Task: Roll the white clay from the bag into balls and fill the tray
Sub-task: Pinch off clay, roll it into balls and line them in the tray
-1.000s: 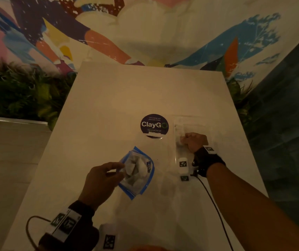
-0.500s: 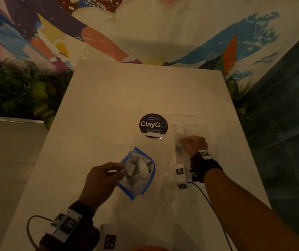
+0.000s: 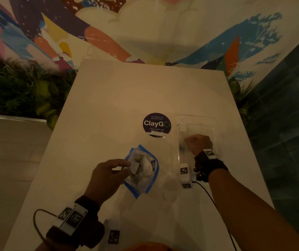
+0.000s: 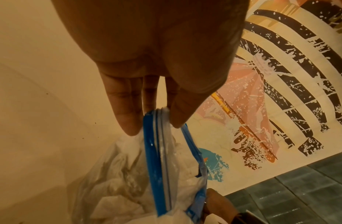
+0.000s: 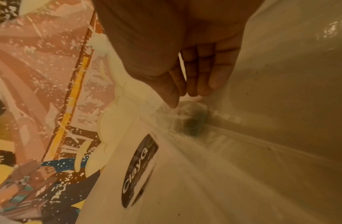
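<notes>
A clear zip bag (image 3: 142,171) with a blue rim lies on the white table (image 3: 127,91) and holds white clay lumps (image 3: 146,164). My left hand (image 3: 127,166) pinches the bag's rim; in the left wrist view the thumb and fingers (image 4: 157,121) nip the blue zip edge of the bag (image 4: 128,174). To the right is a clear plastic tray (image 3: 213,127) with white clay balls (image 3: 181,130) at its far left. My right hand (image 3: 188,140) is over the tray; its fingers (image 5: 202,86) point straight down at a tray cell (image 5: 193,121), with nothing seen between them.
A round dark ClayGo sticker (image 3: 156,124) sits on the table beyond the bag. White marker blocks lie by the tray's near end (image 3: 184,171) and at the near edge (image 3: 113,236). A cable (image 3: 210,196) trails from my right wrist. Plants (image 3: 18,91) border the table's left.
My right hand has shifted only slightly over the tray. The left hand keeps its pinch on the bag's rim.
</notes>
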Action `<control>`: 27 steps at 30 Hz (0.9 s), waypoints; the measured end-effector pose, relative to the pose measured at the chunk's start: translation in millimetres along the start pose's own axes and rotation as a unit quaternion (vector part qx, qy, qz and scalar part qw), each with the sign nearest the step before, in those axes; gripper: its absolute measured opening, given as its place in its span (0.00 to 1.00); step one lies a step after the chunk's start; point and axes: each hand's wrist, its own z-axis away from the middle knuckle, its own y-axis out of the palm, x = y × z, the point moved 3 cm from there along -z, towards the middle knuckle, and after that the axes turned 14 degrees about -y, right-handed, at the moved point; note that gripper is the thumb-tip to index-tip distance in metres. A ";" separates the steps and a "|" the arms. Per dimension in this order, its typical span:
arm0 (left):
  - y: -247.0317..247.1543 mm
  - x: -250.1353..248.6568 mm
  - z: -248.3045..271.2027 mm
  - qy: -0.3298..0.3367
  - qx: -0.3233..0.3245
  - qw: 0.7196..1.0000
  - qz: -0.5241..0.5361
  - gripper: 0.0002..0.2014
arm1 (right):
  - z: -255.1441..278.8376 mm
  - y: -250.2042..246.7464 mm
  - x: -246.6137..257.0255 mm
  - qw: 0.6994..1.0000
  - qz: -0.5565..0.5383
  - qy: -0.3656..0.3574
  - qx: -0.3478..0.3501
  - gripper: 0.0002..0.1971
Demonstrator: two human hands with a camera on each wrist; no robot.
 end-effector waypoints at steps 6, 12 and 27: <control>-0.1 -5.8 1.2 0.017 -0.003 0.998 -0.055 0.06 | 49.0 -35.6 73.5 0.983 -0.098 -0.131 -0.084 0.11; 3.2 -13.2 -1.3 0.042 0.003 0.996 -0.084 0.09 | 141.1 21.8 141.5 0.919 -0.003 -0.347 0.188 0.06; 7.7 -7.6 -0.5 0.113 -0.004 0.973 -0.203 0.20 | 144.5 60.7 101.1 0.890 0.148 -0.378 0.206 0.11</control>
